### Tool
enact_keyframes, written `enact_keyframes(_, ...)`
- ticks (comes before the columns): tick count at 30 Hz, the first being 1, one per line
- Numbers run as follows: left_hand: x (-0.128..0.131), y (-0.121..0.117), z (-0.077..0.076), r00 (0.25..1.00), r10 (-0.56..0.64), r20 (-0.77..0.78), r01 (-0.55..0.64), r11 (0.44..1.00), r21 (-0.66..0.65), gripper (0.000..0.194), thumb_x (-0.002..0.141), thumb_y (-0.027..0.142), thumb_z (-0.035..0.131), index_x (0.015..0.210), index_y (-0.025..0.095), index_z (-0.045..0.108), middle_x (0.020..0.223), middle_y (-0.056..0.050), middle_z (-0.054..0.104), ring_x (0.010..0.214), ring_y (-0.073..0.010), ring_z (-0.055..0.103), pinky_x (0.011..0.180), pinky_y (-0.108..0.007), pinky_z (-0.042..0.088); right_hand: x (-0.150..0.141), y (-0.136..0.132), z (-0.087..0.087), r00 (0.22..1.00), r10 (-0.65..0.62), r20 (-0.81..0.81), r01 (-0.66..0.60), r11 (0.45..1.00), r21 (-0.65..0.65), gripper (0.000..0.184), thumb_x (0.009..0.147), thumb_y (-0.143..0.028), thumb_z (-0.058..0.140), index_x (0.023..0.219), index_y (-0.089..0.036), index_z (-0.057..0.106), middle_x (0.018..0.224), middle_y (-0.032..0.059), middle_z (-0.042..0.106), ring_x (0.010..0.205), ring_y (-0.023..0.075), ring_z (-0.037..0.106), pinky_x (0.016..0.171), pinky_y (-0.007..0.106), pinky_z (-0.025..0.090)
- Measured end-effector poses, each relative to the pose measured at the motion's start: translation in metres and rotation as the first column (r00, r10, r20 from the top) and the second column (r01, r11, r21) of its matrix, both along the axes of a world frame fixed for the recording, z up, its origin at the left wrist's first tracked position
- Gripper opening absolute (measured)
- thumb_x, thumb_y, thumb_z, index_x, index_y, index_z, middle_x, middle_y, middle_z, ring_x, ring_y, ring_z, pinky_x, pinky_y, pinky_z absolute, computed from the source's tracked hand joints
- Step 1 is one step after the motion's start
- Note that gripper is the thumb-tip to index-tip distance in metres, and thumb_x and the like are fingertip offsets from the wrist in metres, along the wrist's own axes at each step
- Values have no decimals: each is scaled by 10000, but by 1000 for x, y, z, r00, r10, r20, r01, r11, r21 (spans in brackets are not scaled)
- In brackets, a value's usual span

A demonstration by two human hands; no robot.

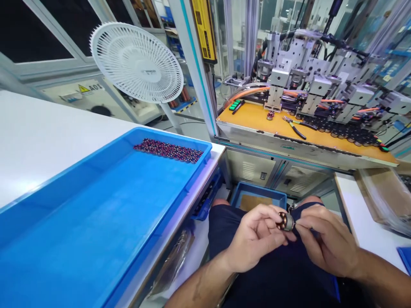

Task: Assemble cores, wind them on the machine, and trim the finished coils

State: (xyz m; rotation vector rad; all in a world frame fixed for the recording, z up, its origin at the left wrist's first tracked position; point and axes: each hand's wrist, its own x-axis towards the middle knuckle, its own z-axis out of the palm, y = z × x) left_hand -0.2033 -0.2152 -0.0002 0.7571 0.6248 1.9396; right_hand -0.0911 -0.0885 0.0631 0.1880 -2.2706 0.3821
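Above my lap, my left hand (260, 237) grips a small motor stator (285, 222) between thumb and fingers. The stator is round, with copper windings showing on its left face and a grey outer rim. On its right side, my right hand (327, 239) pinches something thin, which looks like a fine wire end at the stator. The fingertips hide most of that thin piece. Many similar stators (170, 150) stand packed in rows at the far end of the large blue tray (105, 196) on my left.
A machine with metal clamps (308, 81) stands ahead over an orange worktop (248, 114). Pliers (294, 128), a single stator (270, 115) and a row of dark motor parts (346, 131) lie there. A white fan (138, 64) stands behind the tray; a blue bin (282, 197) sits below.
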Motion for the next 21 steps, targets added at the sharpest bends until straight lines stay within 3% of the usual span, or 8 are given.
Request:
enact_keyframes(3, -7, 2, 4, 992, 73, 105, -76, 997, 16, 335, 659, 207, 834, 683, 163, 503, 1024, -28, 646, 969, -213, 682, 871, -357, 521, -9, 8, 0, 998, 53, 27, -51, 997, -66, 141, 863, -65, 532, 939, -173, 582, 711, 30, 624, 621, 139, 620, 570, 243, 537)
enact_keyframes(5, -11, 7, 4, 978, 74, 194, -75, 997, 0, 359, 652, 351, 843, 735, 182, 537, 989, -39, 662, 1066, -251, 649, 897, -373, 506, -15, 15, 3, 987, 156, 40, -154, 987, -43, 123, 884, -82, 517, 938, -175, 576, 698, 28, 627, 612, 142, 621, 576, 257, 548)
enact_keyframes(8, -15, 15, -2, 974, -116, 196, 132, 989, -73, 496, 724, 600, 712, 911, 149, 619, 891, -83, 676, 856, -206, 680, 741, -293, 516, -22, 25, 10, 956, 287, 58, -288, 958, 7, 124, 936, -113, 468, 943, -175, 575, 688, 31, 641, 613, 145, 626, 589, 277, 557)
enact_keyframes(10, -15, 19, -9, 951, -263, 161, 282, 954, -104, 538, 750, 628, 667, 895, 112, 622, 729, -67, 658, 617, -150, 639, 592, -242, 479, -24, 31, 12, 947, 314, 67, -316, 949, 19, 132, 955, -125, 456, 935, -166, 581, 684, 33, 640, 605, 140, 620, 587, 279, 552)
enact_keyframes(11, -14, 21, -11, 947, -285, 145, 302, 947, -108, 504, 759, 597, 680, 877, 113, 610, 663, -46, 642, 542, -132, 609, 544, -225, 453, -24, 34, 12, 947, 313, 71, -315, 949, 23, 130, 956, -127, 462, 926, -159, 584, 683, 36, 637, 604, 139, 617, 587, 280, 548)
enact_keyframes(16, -10, 27, -11, 995, -103, 11, 103, 992, -77, 209, 867, 302, 669, 997, 180, 559, 679, -3, 685, 583, -116, 660, 574, -194, 475, -18, 42, 3, 980, 184, 74, -185, 983, 5, 87, 917, -90, 518, 901, -138, 589, 723, 54, 637, 660, 141, 609, 577, 263, 510)
enact_keyframes(19, -11, 32, -7, 1000, 18, -13, -19, 1000, -22, 152, 850, 131, 666, 949, 213, 584, 952, -12, 722, 760, -127, 717, 653, -205, 533, -13, 42, 0, 996, 55, 74, -44, 989, -139, 107, 899, -58, 516, 892, -145, 577, 722, 37, 620, 666, 122, 575, 602, 241, 489)
enact_keyframes(21, -13, 37, -6, 997, 77, 19, -77, 996, 39, 155, 802, 119, 716, 847, 204, 594, 1140, -12, 689, 944, -163, 710, 789, -258, 557, -12, 43, 1, 994, 17, 106, 9, 972, -235, 104, 899, -70, 512, 868, -153, 567, 713, 26, 603, 649, 108, 552, 599, 226, 472)
